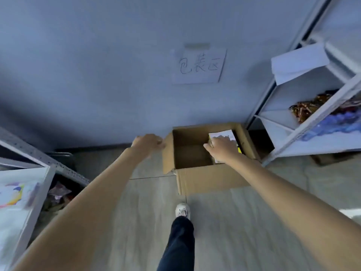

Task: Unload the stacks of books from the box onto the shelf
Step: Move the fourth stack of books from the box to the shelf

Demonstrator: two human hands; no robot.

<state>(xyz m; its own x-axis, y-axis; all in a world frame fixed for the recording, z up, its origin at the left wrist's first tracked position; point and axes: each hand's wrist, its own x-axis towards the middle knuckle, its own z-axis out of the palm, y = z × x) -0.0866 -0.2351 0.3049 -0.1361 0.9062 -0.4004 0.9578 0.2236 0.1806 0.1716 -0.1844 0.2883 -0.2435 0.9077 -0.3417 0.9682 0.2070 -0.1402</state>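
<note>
An open cardboard box [207, 178] stands on the floor against the wall. A stack of books [224, 134] with a pale cover and yellow edges sits in its right half; the left half shows bare cardboard. My right hand [222, 149] reaches into the box and lies on the stack, fingers wrapped over its left edge. My left hand [149, 142] grips the box's left flap [168, 153] at its top. A white metal shelf [312, 122] stands to the right of the box.
A handwritten paper sign [199, 65] is taped to the wall above the box. The right shelf holds colourful books [336, 124] and white paper [298, 63]. Another shelf [25, 192] with printed items stands at the left. My foot [182, 210] is just before the box.
</note>
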